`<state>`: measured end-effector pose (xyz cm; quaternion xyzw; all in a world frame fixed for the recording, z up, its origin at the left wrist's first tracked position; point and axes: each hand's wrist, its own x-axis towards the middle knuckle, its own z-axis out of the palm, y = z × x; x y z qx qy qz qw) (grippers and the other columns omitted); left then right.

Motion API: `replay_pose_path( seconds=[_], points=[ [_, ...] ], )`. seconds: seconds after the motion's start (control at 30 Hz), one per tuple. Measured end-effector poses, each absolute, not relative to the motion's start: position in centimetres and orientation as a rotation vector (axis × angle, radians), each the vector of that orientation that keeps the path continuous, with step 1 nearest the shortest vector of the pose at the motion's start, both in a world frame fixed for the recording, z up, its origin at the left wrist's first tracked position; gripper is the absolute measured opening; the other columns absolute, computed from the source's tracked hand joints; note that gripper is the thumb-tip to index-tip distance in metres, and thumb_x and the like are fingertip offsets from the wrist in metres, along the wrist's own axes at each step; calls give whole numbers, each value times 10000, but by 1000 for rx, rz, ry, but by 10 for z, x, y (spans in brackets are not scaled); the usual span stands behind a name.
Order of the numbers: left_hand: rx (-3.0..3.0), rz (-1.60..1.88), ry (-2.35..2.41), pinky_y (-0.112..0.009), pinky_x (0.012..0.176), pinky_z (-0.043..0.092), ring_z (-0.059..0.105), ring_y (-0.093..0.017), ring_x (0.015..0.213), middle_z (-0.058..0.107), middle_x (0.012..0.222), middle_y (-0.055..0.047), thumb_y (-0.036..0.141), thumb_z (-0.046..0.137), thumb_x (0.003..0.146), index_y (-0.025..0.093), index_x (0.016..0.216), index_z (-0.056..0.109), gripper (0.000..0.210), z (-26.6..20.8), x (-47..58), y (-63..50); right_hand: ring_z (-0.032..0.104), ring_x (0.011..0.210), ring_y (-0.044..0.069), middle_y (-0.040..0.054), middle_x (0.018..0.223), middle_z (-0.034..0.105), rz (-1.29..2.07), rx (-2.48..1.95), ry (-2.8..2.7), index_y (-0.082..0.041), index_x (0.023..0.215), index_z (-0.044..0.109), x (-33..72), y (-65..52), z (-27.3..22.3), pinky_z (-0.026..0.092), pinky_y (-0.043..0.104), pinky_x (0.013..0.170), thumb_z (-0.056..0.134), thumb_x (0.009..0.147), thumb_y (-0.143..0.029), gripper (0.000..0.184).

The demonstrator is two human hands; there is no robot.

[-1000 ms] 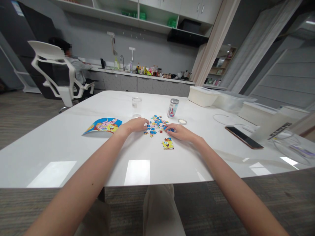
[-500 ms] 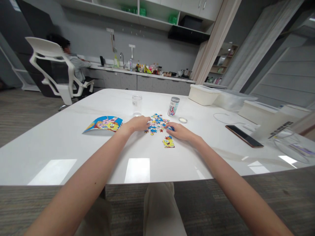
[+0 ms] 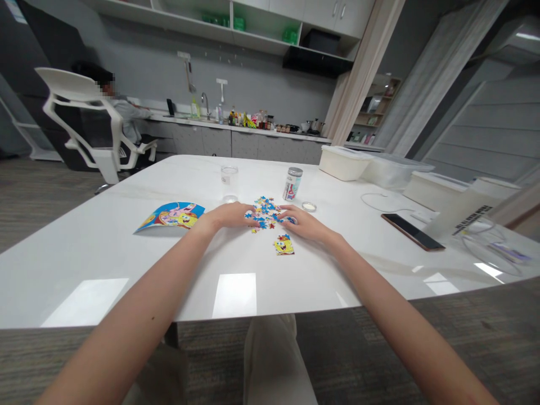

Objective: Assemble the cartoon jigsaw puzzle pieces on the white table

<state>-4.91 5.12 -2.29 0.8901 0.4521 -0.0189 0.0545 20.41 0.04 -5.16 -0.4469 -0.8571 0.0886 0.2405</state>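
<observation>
A loose pile of small jigsaw puzzle pieces (image 3: 265, 211), mostly blue with some yellow and pink, lies on the white table (image 3: 169, 292). At the pile's left edge rests my left hand (image 3: 233, 215), fingers apart and touching the pieces. My right hand (image 3: 304, 223) reaches in from the right, its fingers spread on the pile's edge. No piece shows held in either hand. Just in front of the pile lies a small joined section of puzzle (image 3: 283, 245) with a yellow cartoon face. The curved picture sheet (image 3: 171, 216) sits left of my left hand.
Behind the pile stand a clear jar (image 3: 229, 183) and a printed can (image 3: 292, 184), with a round lid (image 3: 309, 207) beside it. Toward the right are a phone (image 3: 412, 232), a cable and white storage boxes (image 3: 346, 163). A person (image 3: 126, 115) sits at the far left behind a white chair (image 3: 80, 118).
My left hand's fingers have opened wider at the pile's edge. My right hand's fingers have spread and shifted slightly on the pieces. The whole view has shifted a little.
</observation>
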Motion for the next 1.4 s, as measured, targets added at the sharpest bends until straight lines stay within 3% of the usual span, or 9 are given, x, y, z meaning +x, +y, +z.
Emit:
replay_pose_path(
  seconds=[0.1,0.17,0.43,0.67,1.03,1.4],
  points=[
    [2727,-63,1399,-336,833,462,632,-291,1040,675,1169,-122,653,452,830,257,1301,543,622,-23,-37,43,435,1341,204,105,1445,474,230,-1224,-2367,-193,1210,621,192,3,-57,330,389,1125,502,929,-262,314],
    [2735,-68,1400,-339,812,468,638,-296,1020,682,1143,-130,662,438,834,253,1270,562,611,-23,-33,41,438,1341,206,86,1416,516,245,-1251,-2393,-210,1230,618,187,5,-60,324,394,1132,496,938,-284,325],
    [2742,-76,1449,-343,802,468,649,-297,996,672,1148,-147,645,434,839,241,1304,524,623,-23,-37,41,540,1235,222,108,1281,625,149,-1271,-2369,-172,1126,685,185,6,-58,382,382,1085,523,916,-245,275],
    [2737,-90,1419,-343,811,464,649,-291,990,671,1149,-142,624,439,840,231,1295,533,608,-21,-36,41,644,1045,195,79,1118,707,346,-1497,-1939,-174,1059,702,196,13,-53,485,355,950,548,876,-205,240],
    [2715,-93,1427,-333,804,468,644,-282,1001,671,1144,-134,615,450,848,242,1282,539,579,-20,-37,40,622,1048,213,103,1094,696,128,-1674,-1950,-153,965,735,215,19,-59,455,329,961,514,832,-160,259],
    [2705,-88,1415,-351,820,468,643,-294,1006,662,1166,-147,622,439,851,230,1291,532,597,-21,-37,40,638,955,212,95,1008,702,127,-1711,-1935,-172,913,747,220,17,-55,484,333,905,509,798,-116,270]
  ],
)
